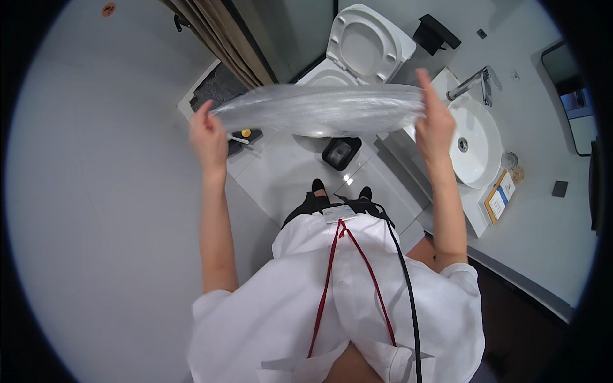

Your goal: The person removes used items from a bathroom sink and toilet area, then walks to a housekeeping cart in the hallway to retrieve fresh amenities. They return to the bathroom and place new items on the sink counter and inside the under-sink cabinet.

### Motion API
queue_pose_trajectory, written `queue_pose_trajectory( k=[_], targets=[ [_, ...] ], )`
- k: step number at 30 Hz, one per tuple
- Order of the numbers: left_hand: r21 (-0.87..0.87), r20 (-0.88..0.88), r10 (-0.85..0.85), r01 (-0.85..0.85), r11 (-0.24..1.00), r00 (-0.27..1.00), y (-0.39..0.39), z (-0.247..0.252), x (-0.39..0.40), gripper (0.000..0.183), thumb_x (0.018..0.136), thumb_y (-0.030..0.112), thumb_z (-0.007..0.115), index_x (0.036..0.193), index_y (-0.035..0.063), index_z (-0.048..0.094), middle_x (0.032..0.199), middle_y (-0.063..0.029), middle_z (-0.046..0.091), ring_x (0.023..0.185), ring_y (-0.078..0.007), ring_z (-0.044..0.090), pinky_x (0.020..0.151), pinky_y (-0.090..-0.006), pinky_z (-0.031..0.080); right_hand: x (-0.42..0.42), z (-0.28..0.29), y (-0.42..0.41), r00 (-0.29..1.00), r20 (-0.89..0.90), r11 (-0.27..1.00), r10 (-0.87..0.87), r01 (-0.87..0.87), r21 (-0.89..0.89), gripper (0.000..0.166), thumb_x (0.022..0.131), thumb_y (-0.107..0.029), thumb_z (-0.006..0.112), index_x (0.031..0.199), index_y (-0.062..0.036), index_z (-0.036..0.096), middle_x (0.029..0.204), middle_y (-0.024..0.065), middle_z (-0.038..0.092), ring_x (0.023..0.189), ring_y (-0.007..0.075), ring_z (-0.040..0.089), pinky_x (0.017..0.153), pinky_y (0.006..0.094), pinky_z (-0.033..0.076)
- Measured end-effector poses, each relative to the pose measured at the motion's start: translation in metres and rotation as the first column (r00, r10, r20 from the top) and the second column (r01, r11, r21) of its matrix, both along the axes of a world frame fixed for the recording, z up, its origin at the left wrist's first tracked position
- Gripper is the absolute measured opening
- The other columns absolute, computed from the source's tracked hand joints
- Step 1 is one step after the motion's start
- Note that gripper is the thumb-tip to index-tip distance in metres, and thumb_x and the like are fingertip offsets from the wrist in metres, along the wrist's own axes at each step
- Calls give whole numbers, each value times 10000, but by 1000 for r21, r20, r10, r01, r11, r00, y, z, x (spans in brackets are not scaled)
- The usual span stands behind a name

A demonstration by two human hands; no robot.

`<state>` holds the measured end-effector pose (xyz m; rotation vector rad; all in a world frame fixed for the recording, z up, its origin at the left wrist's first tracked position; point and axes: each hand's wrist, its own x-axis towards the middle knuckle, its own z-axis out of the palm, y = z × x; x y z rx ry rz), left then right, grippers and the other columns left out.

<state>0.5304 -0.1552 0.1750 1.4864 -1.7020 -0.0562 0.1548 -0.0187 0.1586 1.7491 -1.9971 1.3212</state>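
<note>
A clear plastic bag (321, 107) is stretched between my two hands at about chest height, blurred by motion. My left hand (209, 139) grips its left end with the fingertips. At the other end, my right hand (435, 124) holds the plastic, the thumb pointing up. Below the bag, on the tiled floor, stands a small black waste bin (341, 153) with something clear and pale inside. Part of the toilet (330, 74) is hidden behind the film.
The toilet lid (366, 43) is raised. To the right are a white washbasin (474, 143), a chrome faucet (469, 86), drinking glasses (510, 160) and a wood-edged tray (498, 196) with printed items. A brown curtain (230, 38) hangs at upper left, near a toilet brush (239, 140).
</note>
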Motion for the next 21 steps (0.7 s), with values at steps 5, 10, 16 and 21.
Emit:
queue_pose_trajectory(
  k=[5, 10, 16, 21],
  targets=[
    [350, 491, -215, 35, 936, 844, 76, -126, 79, 185, 777, 21, 588, 957, 51, 612, 839, -147, 605, 762, -320, 596, 674, -418, 461, 3, -142, 50, 959, -136, 552, 250, -25, 833, 335, 727, -43, 530, 1044, -119, 607, 908, 147, 653, 791, 321, 631, 738, 423, 502],
    [880, 473, -400, -393, 267, 785, 126, -77, 69, 508, 695, 245, 750, 1117, 46, 551, 996, -164, 625, 966, -320, 587, 804, -402, 468, 19, -137, 83, 920, 268, 741, 287, -390, 546, 457, 742, 19, 491, 1175, -119, 539, 1025, 143, 630, 891, 342, 605, 758, 414, 496],
    [297, -588, -605, 839, 456, 537, 98, -61, -158, 462, 979, 320, 390, 1340, 32, 390, 1246, -85, 513, 1141, -168, 496, 928, -293, 417, 32, -67, 54, 750, 434, 679, 499, -649, 342, 320, 820, -39, 485, 1127, -107, 545, 1001, 123, 637, 882, 338, 604, 764, 425, 482],
    [401, -807, -386, 895, 195, 446, 118, -98, -246, 446, 993, 368, 341, 1056, 34, 629, 614, 71, 410, 567, -33, 361, 532, -206, 319, -18, -26, 85, 817, 447, 835, 366, -500, 230, 175, 840, -60, 559, 1006, -51, 616, 823, 116, 640, 694, 259, 620, 630, 330, 485]
  ],
)
